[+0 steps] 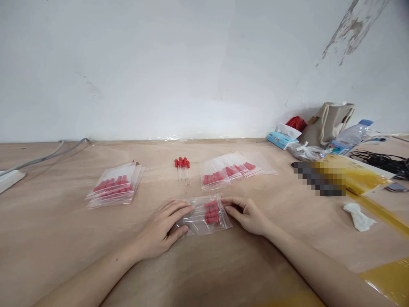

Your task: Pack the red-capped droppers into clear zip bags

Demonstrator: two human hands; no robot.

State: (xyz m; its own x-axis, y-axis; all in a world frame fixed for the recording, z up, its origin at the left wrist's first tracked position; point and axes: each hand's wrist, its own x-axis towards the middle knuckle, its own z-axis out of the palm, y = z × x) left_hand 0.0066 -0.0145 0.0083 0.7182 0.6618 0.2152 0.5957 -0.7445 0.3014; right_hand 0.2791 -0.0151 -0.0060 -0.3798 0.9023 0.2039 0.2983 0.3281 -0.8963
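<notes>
Clear zip bag (197, 216) w/ red pcs (211, 213): near ctr, btwn hands

L hand (168, 224) spread on L end, unclenched; R hand (251, 215) at R edge, pinch unclear. Risk: pcs may slide out if R end's unsealed + bag tips. Far: loose red-headed pins (180, 163), L bag stack (111, 185), R bag stack (228, 170).
</notes>
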